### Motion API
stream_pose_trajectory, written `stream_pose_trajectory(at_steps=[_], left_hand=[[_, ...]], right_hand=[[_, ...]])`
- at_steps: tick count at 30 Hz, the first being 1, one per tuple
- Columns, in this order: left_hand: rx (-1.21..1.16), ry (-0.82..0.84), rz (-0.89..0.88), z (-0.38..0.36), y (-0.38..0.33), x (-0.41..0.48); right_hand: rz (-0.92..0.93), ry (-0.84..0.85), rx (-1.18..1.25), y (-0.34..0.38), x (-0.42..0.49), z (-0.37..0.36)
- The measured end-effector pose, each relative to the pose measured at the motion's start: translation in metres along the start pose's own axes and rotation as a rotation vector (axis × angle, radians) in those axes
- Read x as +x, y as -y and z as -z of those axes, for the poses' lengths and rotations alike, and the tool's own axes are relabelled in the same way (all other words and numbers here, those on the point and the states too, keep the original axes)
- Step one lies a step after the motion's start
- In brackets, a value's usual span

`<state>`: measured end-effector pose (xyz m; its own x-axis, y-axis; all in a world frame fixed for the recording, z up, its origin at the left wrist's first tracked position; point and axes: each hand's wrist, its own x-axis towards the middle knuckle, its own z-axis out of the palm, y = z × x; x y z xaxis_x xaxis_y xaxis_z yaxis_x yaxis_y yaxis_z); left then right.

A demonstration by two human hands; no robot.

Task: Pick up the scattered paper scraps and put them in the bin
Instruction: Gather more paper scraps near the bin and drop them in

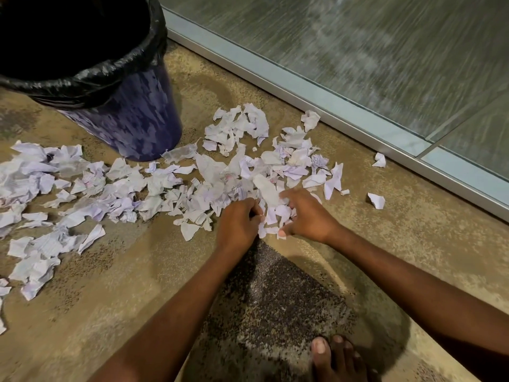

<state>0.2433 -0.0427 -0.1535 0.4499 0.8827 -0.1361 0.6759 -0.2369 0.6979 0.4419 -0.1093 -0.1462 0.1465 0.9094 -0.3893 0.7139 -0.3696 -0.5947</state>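
Warm, rather dim light falls from above. The floor point(137, 271) carries a soft curved shadow at near centre. The bin point(132, 117) mouth is solid black. Far right, the glass point(385, 51) smears with motion blur, and straight lines bow toward the edges.

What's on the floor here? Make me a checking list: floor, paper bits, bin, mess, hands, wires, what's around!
Surface: tan floor with a dark speckled patch.
Job's things: paper scraps scattered over the floor; blue bin with black liner stands upright, top left.
Clutter: nothing seen.
Hands: left hand and right hand both curl round scraps together.
Cables: nothing seen.
Surroundings: metal-framed glass panel on the right; bare foot at the bottom.
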Motion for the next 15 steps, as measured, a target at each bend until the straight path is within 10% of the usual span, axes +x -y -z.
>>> stream_pose_trajectory(at_steps=[15], left_hand=[[-0.452, -0.060, 0.161, 0.008, -0.013, -0.012]], right_hand=[[-0.042, -0.181, 0.450, 0.035, -0.014, -0.016]])
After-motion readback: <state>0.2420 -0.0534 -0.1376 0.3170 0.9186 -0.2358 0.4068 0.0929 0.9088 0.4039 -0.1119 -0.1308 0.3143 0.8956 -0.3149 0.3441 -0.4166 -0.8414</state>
